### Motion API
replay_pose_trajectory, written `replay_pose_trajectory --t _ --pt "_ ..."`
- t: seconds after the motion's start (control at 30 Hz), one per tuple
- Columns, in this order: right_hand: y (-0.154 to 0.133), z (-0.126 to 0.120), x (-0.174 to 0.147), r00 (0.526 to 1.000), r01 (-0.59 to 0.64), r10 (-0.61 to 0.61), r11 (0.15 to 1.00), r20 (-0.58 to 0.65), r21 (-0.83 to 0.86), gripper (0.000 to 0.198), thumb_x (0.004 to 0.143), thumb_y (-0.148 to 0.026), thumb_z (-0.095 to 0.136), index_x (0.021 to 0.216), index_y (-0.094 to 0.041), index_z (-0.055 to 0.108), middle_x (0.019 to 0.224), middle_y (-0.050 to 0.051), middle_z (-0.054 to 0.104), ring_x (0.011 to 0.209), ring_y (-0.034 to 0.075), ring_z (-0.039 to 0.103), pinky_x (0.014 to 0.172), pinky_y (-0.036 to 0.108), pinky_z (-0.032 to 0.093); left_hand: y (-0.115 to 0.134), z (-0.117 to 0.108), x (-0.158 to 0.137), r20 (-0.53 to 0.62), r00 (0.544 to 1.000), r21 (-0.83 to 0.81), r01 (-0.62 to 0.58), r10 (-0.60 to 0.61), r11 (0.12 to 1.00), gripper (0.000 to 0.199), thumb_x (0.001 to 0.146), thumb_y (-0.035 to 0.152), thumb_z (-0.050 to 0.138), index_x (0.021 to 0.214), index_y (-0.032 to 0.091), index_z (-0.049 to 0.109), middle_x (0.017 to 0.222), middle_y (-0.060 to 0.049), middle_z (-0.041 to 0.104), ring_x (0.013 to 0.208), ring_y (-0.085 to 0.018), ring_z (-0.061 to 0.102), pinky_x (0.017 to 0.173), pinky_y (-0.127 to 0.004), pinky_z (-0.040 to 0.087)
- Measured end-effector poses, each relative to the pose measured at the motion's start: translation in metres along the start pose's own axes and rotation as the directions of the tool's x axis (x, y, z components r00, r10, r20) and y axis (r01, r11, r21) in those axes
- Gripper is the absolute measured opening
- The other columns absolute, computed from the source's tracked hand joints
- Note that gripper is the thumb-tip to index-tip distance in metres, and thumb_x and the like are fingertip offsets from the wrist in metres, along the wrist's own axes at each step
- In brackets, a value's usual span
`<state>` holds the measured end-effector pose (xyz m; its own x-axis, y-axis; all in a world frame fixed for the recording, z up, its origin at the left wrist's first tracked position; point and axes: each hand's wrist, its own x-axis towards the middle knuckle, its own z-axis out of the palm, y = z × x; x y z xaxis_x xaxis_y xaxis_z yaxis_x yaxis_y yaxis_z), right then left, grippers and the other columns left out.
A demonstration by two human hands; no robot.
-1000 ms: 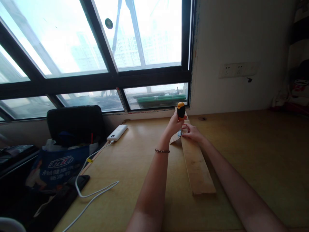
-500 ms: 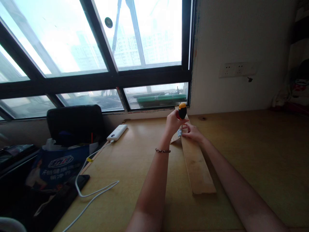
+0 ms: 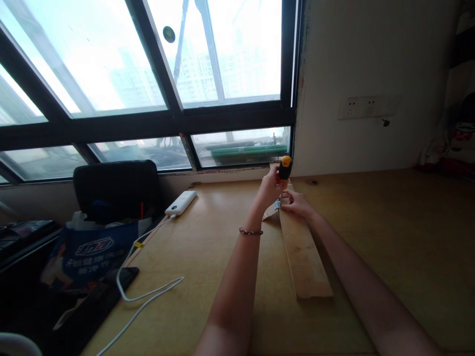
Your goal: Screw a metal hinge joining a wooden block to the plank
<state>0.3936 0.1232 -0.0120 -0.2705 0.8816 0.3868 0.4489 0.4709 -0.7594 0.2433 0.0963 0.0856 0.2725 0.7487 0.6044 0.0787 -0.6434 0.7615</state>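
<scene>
My left hand [image 3: 270,189] is closed round the handle of a black and yellow screwdriver [image 3: 285,169], which stands nearly upright with a slight tilt. Its shaft points down at a silver metal hinge [image 3: 276,204] on the edge of a long wooden board [image 3: 305,254]. My right hand [image 3: 298,204] rests on that board, its fingers curled and pinched beside the screwdriver's tip; what lies between them is too small to make out. A second wooden piece [image 3: 269,212] shows to the left of the hinge, partly hidden by my left hand.
The boards lie on a wooden table [image 3: 208,247] against a window and wall. A white power bank [image 3: 180,202] with a white cable [image 3: 148,296] sits to the left. Beyond the left edge are a black chair [image 3: 115,185] and a blue bag [image 3: 92,252].
The screwdriver's handle has shifted slightly right and now leans that way, and my left hand has turned with it. My right hand and the board stay about where they were.
</scene>
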Motion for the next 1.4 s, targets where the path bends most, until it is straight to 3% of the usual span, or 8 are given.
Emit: replay_pose_trajectory --t 0.27,0.43,0.77,1.1,1.2,1.3,1.4 --pt "-0.004 -0.002 -0.001 1.0 -0.001 0.001 1.0 0.0 -0.015 0.054 0.058 -0.028 0.074 0.108 -0.018 0.056 0.095 0.006 0.067 0.051 0.007 0.05 0.052 0.022 0.045 0.016 0.001 0.001 0.016 1.0 -0.132 -0.005 0.007 0.991 0.035 0.071 0.008 0.053 0.104 0.018 0.043 0.093 -0.008 0.063 0.089 -0.017 0.061 0.078 -0.03 0.048" --pt "-0.002 -0.001 0.0 1.0 -0.025 0.024 1.0 -0.013 -0.009 0.056 0.056 -0.028 0.075 0.108 -0.016 0.055 0.093 0.006 0.068 0.051 0.007 0.048 0.051 0.021 0.043 0.034 -0.004 0.001 -0.052 0.997 -0.198 -0.059 0.049 0.978 0.035 0.073 0.015 0.057 0.105 0.018 0.042 0.095 -0.008 0.063 0.091 -0.017 0.061 0.079 -0.029 0.049" --pt "-0.004 0.0 -0.002 1.0 -0.016 0.016 0.999 -0.001 0.042 0.053 0.058 -0.026 0.072 0.108 -0.017 0.055 0.098 0.007 0.066 0.05 0.006 0.048 0.05 0.021 0.044 0.058 -0.032 -0.003 -0.232 0.973 -0.1 -0.027 0.003 0.995 0.043 0.067 0.022 0.065 0.107 0.02 0.048 0.088 -0.004 0.064 0.076 -0.014 0.062 0.068 -0.026 0.051" --pt "0.0 0.001 -0.001 1.0 -0.009 0.008 0.999 0.008 0.052 0.056 0.057 -0.027 0.074 0.109 -0.019 0.056 0.102 0.006 0.065 0.051 0.006 0.047 0.05 0.021 0.043 0.075 -0.061 -0.014 -0.264 0.964 0.067 -0.007 0.024 0.998 0.038 0.063 0.022 0.066 0.099 0.018 0.055 0.073 -0.001 0.063 0.061 -0.011 0.059 0.056 -0.023 0.048" --pt "-0.001 0.002 -0.004 0.999 -0.007 0.01 0.998 -0.04 0.069 0.055 0.056 -0.03 0.075 0.107 -0.019 0.058 0.106 0.007 0.063 0.05 0.007 0.048 0.05 0.022 0.043 0.082 -0.061 -0.019 -0.248 0.968 0.107 -0.005 0.032 0.994 0.039 0.064 0.023 0.066 0.101 0.018 0.056 0.075 -0.001 0.063 0.06 -0.011 0.058 0.055 -0.023 0.046" --pt "-0.007 0.005 -0.014 0.984 -0.016 0.042 0.988 -0.172 0.152 0.043 0.062 -0.037 0.07 0.099 -0.016 0.061 0.094 0.008 0.066 0.048 0.008 0.049 0.047 0.022 0.043 0.084 -0.053 -0.03 -0.208 0.976 0.246 -0.018 0.071 0.969 0.041 0.066 0.022 0.065 0.106 0.02 0.054 0.079 -0.002 0.063 0.063 -0.012 0.058 0.057 -0.024 0.046" --pt "-0.019 0.003 -0.03 0.922 -0.018 0.132 0.953 -0.364 0.301 0.035 0.07 -0.045 0.062 0.086 -0.013 0.061 0.078 0.009 0.066 0.047 0.01 0.049 0.045 0.023 0.042 0.078 -0.042 -0.05 -0.085 0.985 0.494 -0.089 0.15 0.865 0.041 0.071 0.019 0.06 0.111 0.021 0.051 0.085 -0.004 0.064 0.072 -0.015 0.059 0.065 -0.027 0.046"
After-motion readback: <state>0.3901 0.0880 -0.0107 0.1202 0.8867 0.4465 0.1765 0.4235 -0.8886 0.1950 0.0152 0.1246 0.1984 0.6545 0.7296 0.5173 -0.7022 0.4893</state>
